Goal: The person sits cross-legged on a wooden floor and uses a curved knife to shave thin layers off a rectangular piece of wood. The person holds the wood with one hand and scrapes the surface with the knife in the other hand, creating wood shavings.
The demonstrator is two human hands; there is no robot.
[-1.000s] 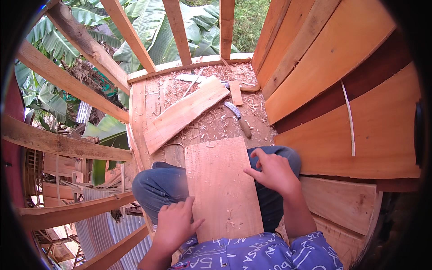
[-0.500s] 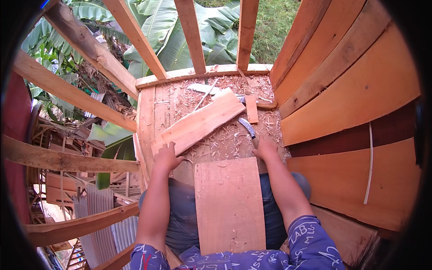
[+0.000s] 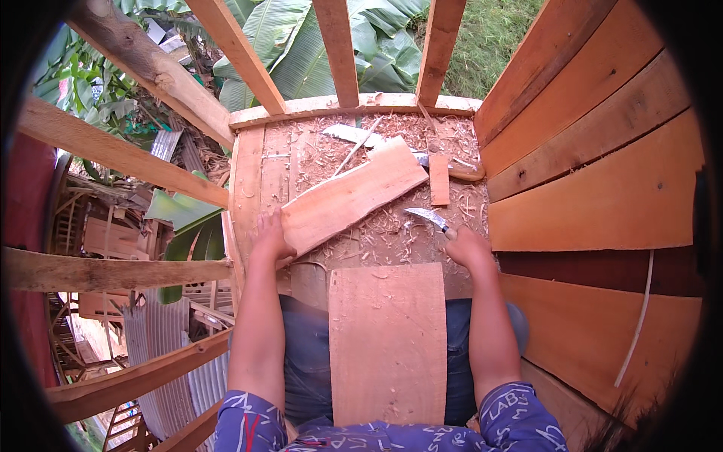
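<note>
At its near left end, a pale wooden board (image 3: 354, 192) with one rough edge is held in my left hand (image 3: 271, 237). My fingers lie along the end, and the thumb is partly out of sight beneath it. My right hand (image 3: 468, 247) is wrapped round the handle of a knife with a short curved blade (image 3: 428, 216), which points left, just short of the board. Across my lap, between my forearms, rests a second, wider wooden board (image 3: 388, 339) dotted with a few shavings.
A small wood block (image 3: 439, 181) lies beyond the knife. Farther off are a larger blade (image 3: 346, 133), partly covered by the board, and a thin stick (image 3: 358, 147). Wood shavings (image 3: 301, 158) litter the floor. Planks (image 3: 595, 196) wall the right side; spaced wooden bars (image 3: 113, 270) stand left.
My left hand has moved from resting at the board's corner to gripping its end, and the board has turned slightly. The knife blade now points more to the left. The whole view has shifted a little.
</note>
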